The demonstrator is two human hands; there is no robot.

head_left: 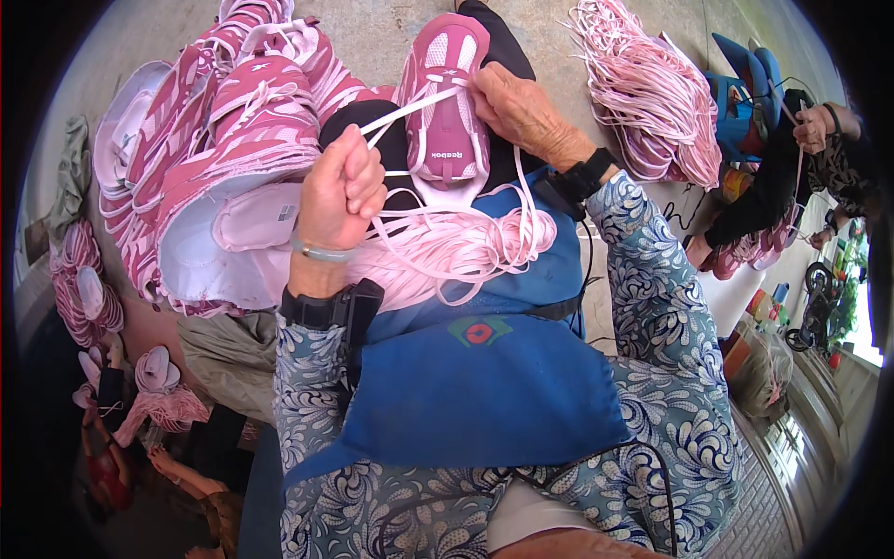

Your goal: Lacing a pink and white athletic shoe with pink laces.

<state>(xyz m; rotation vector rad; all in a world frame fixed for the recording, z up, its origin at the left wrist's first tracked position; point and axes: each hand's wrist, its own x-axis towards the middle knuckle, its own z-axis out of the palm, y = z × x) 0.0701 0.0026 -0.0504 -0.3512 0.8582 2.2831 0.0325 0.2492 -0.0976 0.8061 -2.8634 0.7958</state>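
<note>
A pink and white shoe upper (451,102) rests over my lap with its tongue showing. Across it runs a pale pink shoelace (410,110), drawn taut between my two hands. My left hand (346,177) is closed on one stretch of the lace, left of the upper. At the upper's right edge, my right hand (521,110) pinches the lace near the eyelets. A loose bundle of pale pink laces (438,250) lies on my blue apron (494,391), just below the upper, with several strands looping over it.
Nested stacks of pink shoe uppers (242,186) stand close on my left. A large heap of pink laces (643,93) lies at the far right. Beyond it, another person's hand (816,127) holds a lace. More people work at the lower left, beside further uppers (88,289).
</note>
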